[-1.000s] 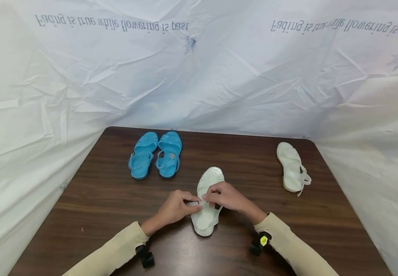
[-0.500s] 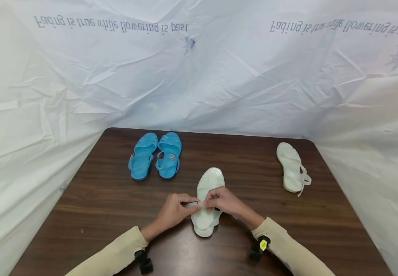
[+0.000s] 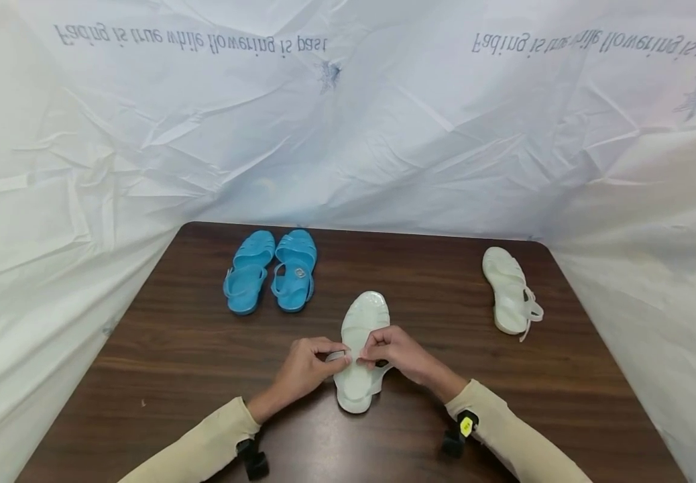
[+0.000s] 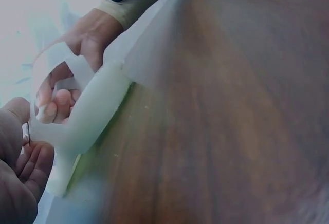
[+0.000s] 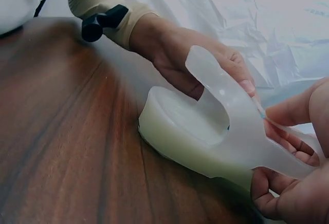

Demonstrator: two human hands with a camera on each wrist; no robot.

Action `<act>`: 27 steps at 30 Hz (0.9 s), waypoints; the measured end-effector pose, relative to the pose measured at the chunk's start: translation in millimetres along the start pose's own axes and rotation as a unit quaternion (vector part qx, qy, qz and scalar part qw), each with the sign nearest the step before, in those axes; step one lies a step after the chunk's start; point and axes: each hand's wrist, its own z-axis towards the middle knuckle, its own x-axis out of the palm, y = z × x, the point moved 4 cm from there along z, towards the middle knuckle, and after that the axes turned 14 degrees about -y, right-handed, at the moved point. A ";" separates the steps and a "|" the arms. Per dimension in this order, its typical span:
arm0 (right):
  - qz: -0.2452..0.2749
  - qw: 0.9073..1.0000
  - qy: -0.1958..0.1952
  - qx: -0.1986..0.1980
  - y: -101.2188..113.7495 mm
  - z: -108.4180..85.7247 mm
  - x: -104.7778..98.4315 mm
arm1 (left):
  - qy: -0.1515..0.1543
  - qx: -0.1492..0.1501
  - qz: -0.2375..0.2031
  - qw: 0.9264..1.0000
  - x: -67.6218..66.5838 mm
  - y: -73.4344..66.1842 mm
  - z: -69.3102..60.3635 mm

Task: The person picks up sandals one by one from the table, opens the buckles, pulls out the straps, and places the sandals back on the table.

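Note:
A white sandal (image 3: 357, 386) lies toe away at the middle of the table, between both hands. From its left side, my left hand (image 3: 304, 367) pinches the buckle end of the strap between thumb and fingertips; a thin metal pin shows there in the left wrist view. My right hand (image 3: 401, 353) pinches the thin free end of the strap above the sandal's middle. In the right wrist view the strap (image 5: 244, 126) arches over the footbed, and the fingertips of both hands are close together. Whether the strap end passes through the buckle is hard to tell.
A pair of blue sandals (image 3: 243, 288) stands at the back left. Another white sandal (image 3: 509, 305), its strap hanging loose at the side, lies at the back right. White sheeting (image 3: 348, 134) surrounds the brown table (image 3: 191, 349) at the back and sides.
My right hand has moved slightly toward me, then a little to the right, with its fingertips drawn slightly away from my left. My left hand has barely moved.

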 end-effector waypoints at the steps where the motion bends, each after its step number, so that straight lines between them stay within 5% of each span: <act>1: 0.009 1.000 0.004 0.002 -1.7 0.1 0.0 | -0.002 -0.004 -0.001 1.000 0.1 0.2 -0.7; 11: 0.061 0.998 0.021 -0.002 -11.1 -2.1 -3.0 | 0.005 -0.014 -0.015 1.000 3.5 -1.6 -1.2; 15: -0.023 1.000 0.013 -0.011 -3.1 1.0 -4.2 | 0.019 -0.001 0.003 1.000 3.0 -1.8 1.3; 20: -0.149 0.988 0.038 -0.019 14.7 7.5 -4.4 | 0.046 0.003 0.032 0.998 1.7 -3.6 4.6; 27: -0.195 0.979 0.040 -0.038 20.3 11.4 0.4 | 0.054 0.001 0.040 0.998 -0.1 -5.6 6.0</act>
